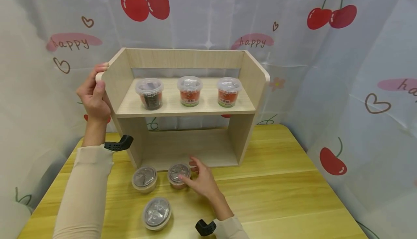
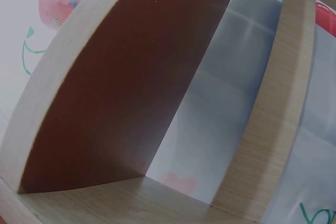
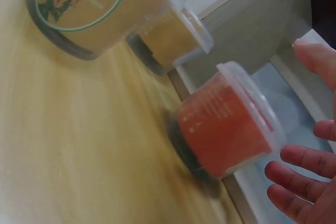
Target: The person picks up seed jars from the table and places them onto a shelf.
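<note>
Head view: my left hand [image 1: 96,96] grips the upper front edge of the shelf's left panel, thumb on the near side, so the shelf [image 1: 184,58] is held there. My right hand [image 1: 204,183] is low, fingers spread, nothing pinched. The red cup [image 1: 177,175] sits on the table [image 1: 293,181] just in front of the shelf's bottom board, immediately left of the right palm, thumb reaching over its lid. Right hand is clearly the nearer one. Cup is upright, axis vertical, so I judge a side approach across the thumb gap fits. Left tan cup [image 1: 144,179] is beside it, front tan cup [image 1: 157,213] nearer me; both lidded. Upper board: three lidded cups in a row, left one [image 1: 149,94] part dark, part red-orange; middle one [image 1: 190,92] and right one [image 1: 228,92] red with green at the base. Left wrist: shelf panels only, no fingers in shot, can't read that grip from here. Right wrist: fingers apart, tips close to the red cup's lid rim; can't tell if they touch. Red in the cup could be contents or label, can't tell.
</note>
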